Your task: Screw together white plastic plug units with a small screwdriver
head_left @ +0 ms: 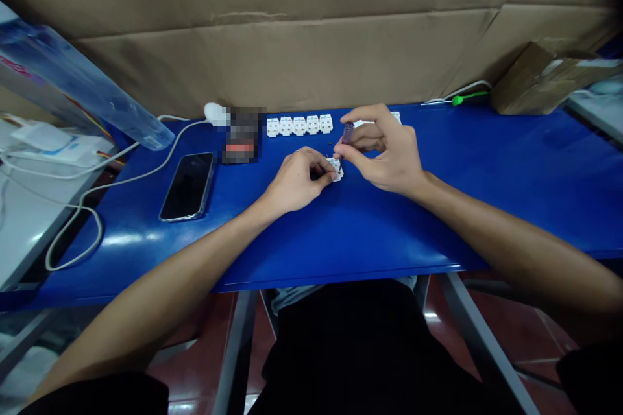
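My left hand (296,180) pinches a small white plastic plug body (335,170) against the blue tabletop (370,233), its fingers hiding part of it. My right hand (384,152) grips a small screwdriver with a translucent purple handle (347,133). The tip of the screwdriver points down into the white piece. Behind my hands stands a row of several similar white plug bodies (299,125). A tiny dark item, possibly a screw, lies on the table (331,142). More white pieces (396,117) show partly past my right hand.
A black smartphone (187,186) lies on the table's left side, near a white cable (124,188). A pixelated object (243,135) stands at the back. Cardboard (292,58) forms the rear wall, with a brown box (540,81) at right and clear plastic (82,84) at left.
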Demonstrator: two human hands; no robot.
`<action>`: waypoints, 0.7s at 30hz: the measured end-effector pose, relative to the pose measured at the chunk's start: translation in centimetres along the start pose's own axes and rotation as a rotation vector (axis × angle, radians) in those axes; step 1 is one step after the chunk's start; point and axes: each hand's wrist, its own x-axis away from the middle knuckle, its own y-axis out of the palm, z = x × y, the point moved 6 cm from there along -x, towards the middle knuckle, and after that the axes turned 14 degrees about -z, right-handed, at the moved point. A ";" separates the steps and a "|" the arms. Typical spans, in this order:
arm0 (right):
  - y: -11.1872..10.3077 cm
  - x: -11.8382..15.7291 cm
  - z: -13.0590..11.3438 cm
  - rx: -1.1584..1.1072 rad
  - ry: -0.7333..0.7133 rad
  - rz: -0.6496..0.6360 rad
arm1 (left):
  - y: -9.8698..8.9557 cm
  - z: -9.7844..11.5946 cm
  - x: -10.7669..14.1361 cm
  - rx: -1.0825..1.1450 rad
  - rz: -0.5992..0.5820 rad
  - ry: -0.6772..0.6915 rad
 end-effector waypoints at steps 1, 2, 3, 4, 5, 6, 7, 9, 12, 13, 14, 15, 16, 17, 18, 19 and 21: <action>-0.2 0.0 0.0 0.033 -0.009 0.036 | 0.0 0.0 0.0 0.001 0.002 0.000; -0.3 0.0 -0.1 0.067 -0.019 0.050 | 0.0 0.0 0.0 0.002 0.003 0.000; -0.3 -0.1 -0.1 0.100 -0.030 0.048 | 0.0 0.1 0.0 0.005 0.004 0.001; -0.4 -0.1 -0.2 0.127 -0.043 0.038 | 0.0 0.1 0.0 0.007 0.004 0.003; -0.4 -0.2 -0.3 0.142 -0.057 0.018 | 0.0 0.1 0.0 0.009 0.006 0.006; -0.3 -0.3 -0.4 0.140 -0.071 -0.011 | 0.0 0.2 0.0 0.013 0.006 0.008; -0.2 -0.4 -0.5 0.120 -0.085 -0.045 | 0.0 0.2 0.0 0.016 0.004 0.011; 0.0 -0.5 -0.7 0.042 -0.109 -0.128 | 0.0 0.3 0.0 0.019 -0.003 0.017; 0.5 -0.6 -0.9 -0.063 -0.090 -0.234 | 0.1 0.2 -0.1 0.014 -0.014 0.012; 0.5 -0.5 -0.9 -0.069 -0.065 -0.234 | 0.1 0.1 -0.1 0.013 -0.013 0.008; 0.4 -0.5 -0.9 -0.055 -0.036 -0.211 | 0.1 0.0 -0.1 0.013 -0.011 0.005; 0.2 -0.5 -0.9 -0.026 -0.013 -0.164 | 0.1 0.0 -0.1 0.014 -0.009 0.002; -0.1 -0.5 -0.8 0.014 0.002 -0.107 | 0.1 -0.1 -0.1 0.016 -0.007 0.001; -0.4 -0.5 -0.8 0.057 0.000 -0.048 | 0.1 -0.1 -0.1 0.018 -0.006 0.001; -0.7 -0.4 -0.8 0.100 -0.010 0.004 | 0.1 -0.1 -0.1 0.018 -0.004 0.002; -0.9 -0.4 -0.9 0.140 -0.026 0.045 | 0.1 0.0 -0.1 0.017 -0.003 0.003; -1.0 -0.3 -0.9 0.200 -0.060 0.076 | 0.0 0.1 0.0 0.013 0.000 0.008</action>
